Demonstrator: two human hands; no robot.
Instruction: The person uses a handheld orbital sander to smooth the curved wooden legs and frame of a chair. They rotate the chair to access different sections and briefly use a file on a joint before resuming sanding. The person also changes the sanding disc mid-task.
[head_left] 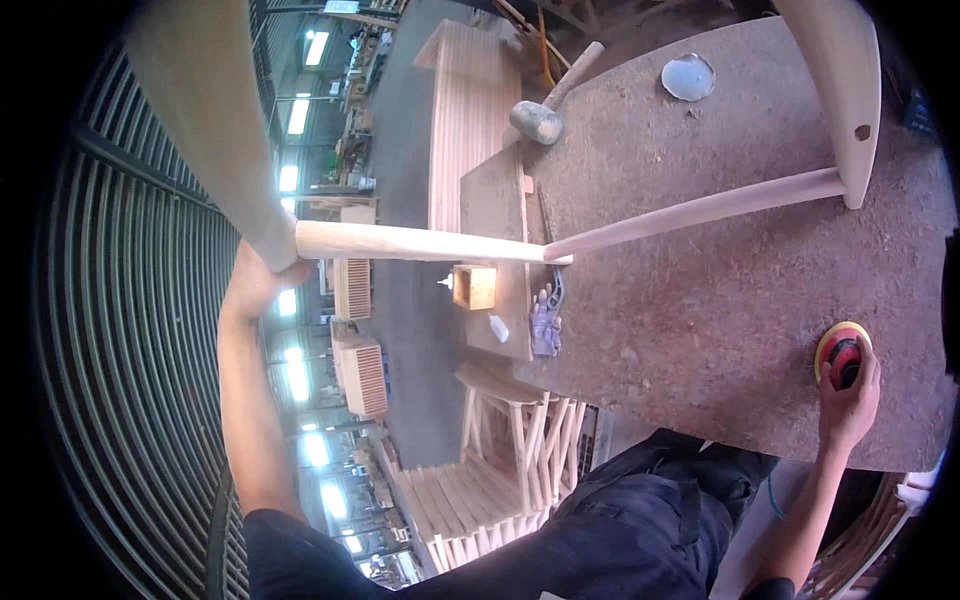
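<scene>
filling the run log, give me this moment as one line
left hand: grips pale wooden chair frame | right hand: on yellow-and-red round sander | both on brown workbench | grey mallet idle

bare worktop (700, 300) lies open between the hands; only the chair rung (690, 212) crosses above it.
</scene>
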